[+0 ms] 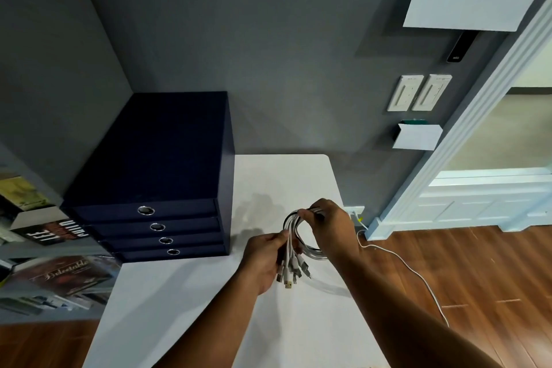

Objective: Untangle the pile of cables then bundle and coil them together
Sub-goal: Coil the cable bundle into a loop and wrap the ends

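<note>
Occlusions and unreadables, referenced to the cable coil point(312, 250).
Top arc sits under right hand point(331, 224); gathered strands pass inside left hand point(263, 257). Connector ends point(291, 273) below coil: types too blurred to tell. Right of coil, floor cable point(418, 274) vanishes behind right forearm point(403, 317). Far left of coil, books point(53, 275) smeared, cut by frame edge.

On the shelves at left, a dark book point(50, 231) lying upside down to the camera shows "LEE" in large white letters; the word beside it is unclear. Below it, another book cover point(67, 273) reads "Delectable" in pale script. A small white mark on the black wall device point(458, 48) is too small to read.
</note>
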Available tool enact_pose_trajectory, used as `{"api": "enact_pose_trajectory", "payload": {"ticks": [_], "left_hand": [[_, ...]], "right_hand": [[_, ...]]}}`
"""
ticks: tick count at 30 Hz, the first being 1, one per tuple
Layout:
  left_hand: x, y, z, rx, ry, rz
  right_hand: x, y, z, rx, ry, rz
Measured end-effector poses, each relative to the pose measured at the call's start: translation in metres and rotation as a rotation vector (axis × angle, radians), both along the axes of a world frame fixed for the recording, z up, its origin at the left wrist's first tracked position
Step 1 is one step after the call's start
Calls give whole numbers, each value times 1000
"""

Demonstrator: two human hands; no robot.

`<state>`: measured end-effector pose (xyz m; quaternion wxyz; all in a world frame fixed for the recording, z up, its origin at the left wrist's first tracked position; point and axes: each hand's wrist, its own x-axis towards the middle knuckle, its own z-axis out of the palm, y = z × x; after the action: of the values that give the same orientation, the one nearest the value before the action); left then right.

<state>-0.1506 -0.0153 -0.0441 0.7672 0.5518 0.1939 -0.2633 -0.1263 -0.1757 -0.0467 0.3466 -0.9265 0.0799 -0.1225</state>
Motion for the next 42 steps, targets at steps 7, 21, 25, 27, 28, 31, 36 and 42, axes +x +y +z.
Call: {"api": "enact_pose_trajectory", "payload": {"ticks": [7,21,25,27,28,31,36,42], "left_hand": [[0,-2,5,99,-116,-80],[0,-5,14,461,-475,-16],[6,1,3,560,-577,-80],[9,4,3,396,-571,-219],[10,5,4,326,-583,-277],[8,4,7,229,-592,-253],[4,2,8,235,-633,-223],[1,4,5,78,-545,-229]], "right_hand": [[3,-6,13,220,49,-4],[1,-7,29,699,278,136],[-2,-9,37,835,313,211],[-3,-9,37,850,352,240],[-3,-9,36,859,371,244],[-4,-6,32,933,405,247],[-4,-3,33,979,414,254],[-4,-3,40,919,406,255]]}}
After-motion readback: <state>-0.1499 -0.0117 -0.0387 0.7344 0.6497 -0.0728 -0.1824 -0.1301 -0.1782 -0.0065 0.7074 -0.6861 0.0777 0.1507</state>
